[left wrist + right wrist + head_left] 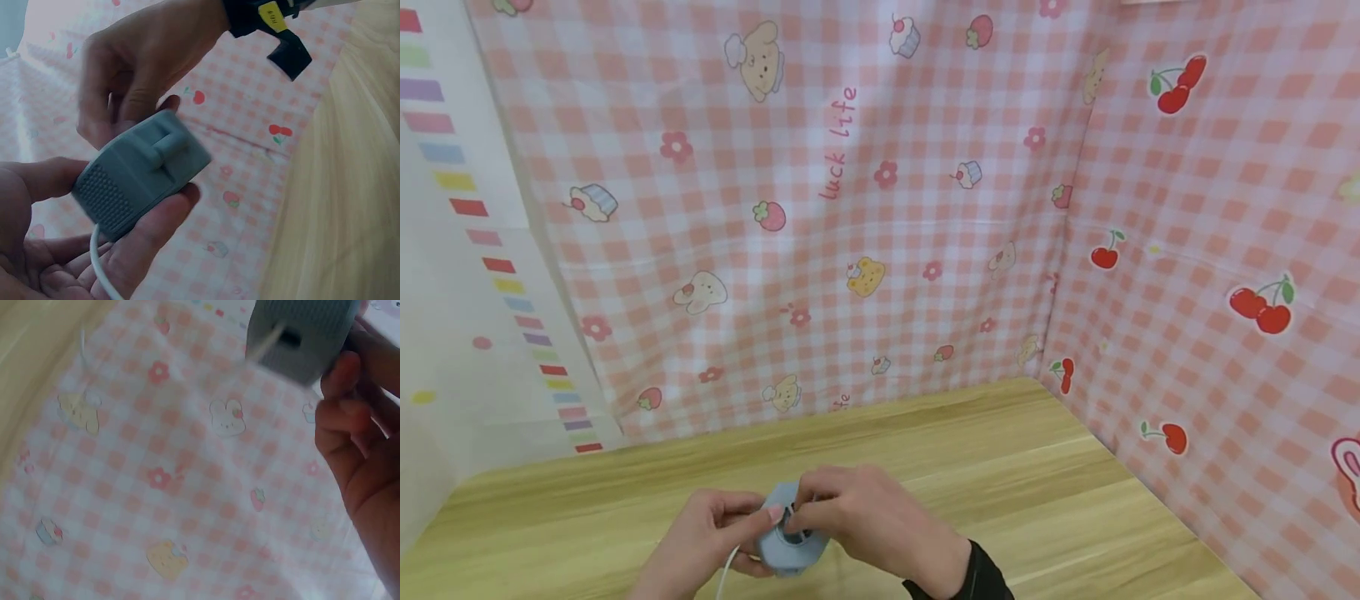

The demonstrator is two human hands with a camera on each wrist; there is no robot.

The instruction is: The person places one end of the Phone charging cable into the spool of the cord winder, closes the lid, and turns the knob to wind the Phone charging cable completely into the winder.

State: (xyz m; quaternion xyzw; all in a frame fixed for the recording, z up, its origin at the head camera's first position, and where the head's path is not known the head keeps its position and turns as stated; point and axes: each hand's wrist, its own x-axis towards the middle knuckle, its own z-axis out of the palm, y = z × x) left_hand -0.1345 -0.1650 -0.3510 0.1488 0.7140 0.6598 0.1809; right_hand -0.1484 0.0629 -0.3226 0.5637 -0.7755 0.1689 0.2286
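Here, from the head, both hands hold a grey clip sensor above the wooden table. Left wrist: left hand pinches it; white cable dangles. Right wrist: right hand grips it. The cable could snag if tugged.

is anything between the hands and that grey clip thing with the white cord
Nothing visible. The left hand already holds the grey clip-shaped device between thumb and fingers, and the right hand touches its far end. The white cord trails down past the left palm.
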